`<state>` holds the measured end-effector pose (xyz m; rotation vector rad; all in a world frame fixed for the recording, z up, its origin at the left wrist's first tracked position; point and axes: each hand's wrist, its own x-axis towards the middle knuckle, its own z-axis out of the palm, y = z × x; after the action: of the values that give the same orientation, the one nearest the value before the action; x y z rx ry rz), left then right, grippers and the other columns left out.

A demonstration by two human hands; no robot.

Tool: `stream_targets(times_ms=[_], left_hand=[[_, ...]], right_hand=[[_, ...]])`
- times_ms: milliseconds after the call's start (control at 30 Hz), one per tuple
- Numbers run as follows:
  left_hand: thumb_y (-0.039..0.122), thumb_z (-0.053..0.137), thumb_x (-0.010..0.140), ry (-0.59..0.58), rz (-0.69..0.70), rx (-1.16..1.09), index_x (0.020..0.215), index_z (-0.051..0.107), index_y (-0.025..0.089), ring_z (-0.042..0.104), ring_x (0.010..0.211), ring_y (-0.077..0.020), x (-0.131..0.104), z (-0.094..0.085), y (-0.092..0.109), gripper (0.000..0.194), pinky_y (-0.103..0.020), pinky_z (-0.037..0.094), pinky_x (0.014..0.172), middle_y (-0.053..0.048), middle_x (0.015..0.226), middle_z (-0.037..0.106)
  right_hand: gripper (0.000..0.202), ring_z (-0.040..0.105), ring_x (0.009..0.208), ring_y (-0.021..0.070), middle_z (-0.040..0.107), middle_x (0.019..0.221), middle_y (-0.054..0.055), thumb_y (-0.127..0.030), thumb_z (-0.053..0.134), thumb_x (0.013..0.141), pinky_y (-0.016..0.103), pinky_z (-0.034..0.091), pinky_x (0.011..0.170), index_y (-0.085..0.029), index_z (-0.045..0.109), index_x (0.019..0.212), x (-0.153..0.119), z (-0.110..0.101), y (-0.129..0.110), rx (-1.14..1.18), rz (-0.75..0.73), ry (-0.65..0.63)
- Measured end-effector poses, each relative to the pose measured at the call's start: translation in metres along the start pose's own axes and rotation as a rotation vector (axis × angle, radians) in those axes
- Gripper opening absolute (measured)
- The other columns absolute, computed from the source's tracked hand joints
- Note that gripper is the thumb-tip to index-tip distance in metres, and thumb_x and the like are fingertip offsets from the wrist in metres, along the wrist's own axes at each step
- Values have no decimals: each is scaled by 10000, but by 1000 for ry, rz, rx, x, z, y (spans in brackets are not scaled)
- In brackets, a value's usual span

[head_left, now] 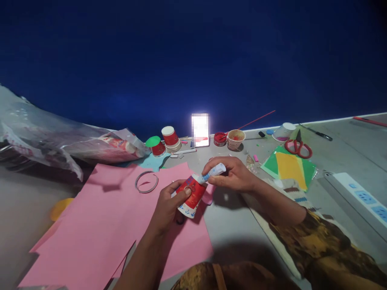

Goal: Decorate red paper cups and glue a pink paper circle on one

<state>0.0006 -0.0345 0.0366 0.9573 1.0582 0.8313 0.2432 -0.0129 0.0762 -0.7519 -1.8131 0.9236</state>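
Note:
My left hand is wrapped round a red-and-white paper cup held tilted over the pink paper. Blue marks run along the cup's white rim. In my right hand is a white-and-blue glue stick, pinched between thumb and fingers. Its lower end is at the cup's narrow upper end; whether they touch I cannot tell. A small pink piece shows behind the cup, partly hidden. Left of the hands, a grey tape-like ring lies on the pink sheets.
Along the back stand paper cups, a bright phone, a red paint jar and a stained cup. Red-handled scissors lie on green and yellow sheets. A power strip is at right, a plastic bag at left.

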Motion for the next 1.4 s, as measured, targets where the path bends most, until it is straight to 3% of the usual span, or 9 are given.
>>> stream_targets(times_ms=[200, 300, 467, 733, 967, 1167, 1400], left_hand=[[442, 872, 741, -95, -34, -250, 949, 693, 102, 636, 499, -161, 4, 2, 2, 437, -251, 506, 447, -57, 705, 710], [386, 866, 754, -128, -66, -408, 965, 696, 101, 709, 604, -202, 5, -1, 2, 394, -272, 567, 517, -91, 790, 761], [378, 797, 835, -237, -193, -556, 1011, 678, 115, 738, 607, -232, 5, -10, 1, 338, -323, 610, 539, -90, 807, 786], [434, 880, 748, -242, -59, -368, 996, 728, 87, 690, 564, -193, 1, -2, 3, 453, -273, 553, 519, -98, 769, 765], [431, 959, 633, -166, -58, -172, 1030, 749, 105, 694, 648, -186, -3, 0, 5, 555, -278, 532, 618, -106, 863, 779], [465, 979, 577, -258, -36, -95, 1034, 767, 130, 671, 680, -170, -9, 0, 4, 606, -258, 513, 635, -80, 874, 764], [441, 982, 547, -305, 28, -206, 1033, 780, 145, 667, 663, -163, -8, 2, -2, 603, -241, 519, 617, -61, 832, 758]], right_hand=[[152, 583, 662, 120, 722, 841, 15, -330, 730, 937, 237, 432, 615, -187, 749, 988, -2, -3, 4, -70, -24, -23], [147, 595, 670, 120, 734, 867, 24, -318, 728, 936, 235, 433, 610, -188, 750, 1000, -2, -3, 5, -61, -66, -24], [175, 611, 676, 137, 729, 835, 33, -353, 717, 953, 244, 455, 606, -191, 752, 1008, -2, -3, 6, -82, -63, -27], [139, 664, 705, 145, 757, 860, 35, -337, 719, 961, 251, 505, 640, -208, 748, 1004, -5, -1, -2, -129, -163, -14], [108, 685, 740, 153, 770, 868, 46, -296, 707, 948, 266, 531, 701, -198, 742, 978, -4, 0, -13, -177, -171, -66], [97, 569, 588, 105, 716, 749, -2, -266, 721, 878, 219, 432, 559, -185, 746, 925, -4, 0, -11, -119, 5, -3], [250, 518, 498, 99, 637, 594, -30, -411, 793, 803, 216, 379, 484, -177, 705, 817, -2, 7, 0, 163, 278, 111]])
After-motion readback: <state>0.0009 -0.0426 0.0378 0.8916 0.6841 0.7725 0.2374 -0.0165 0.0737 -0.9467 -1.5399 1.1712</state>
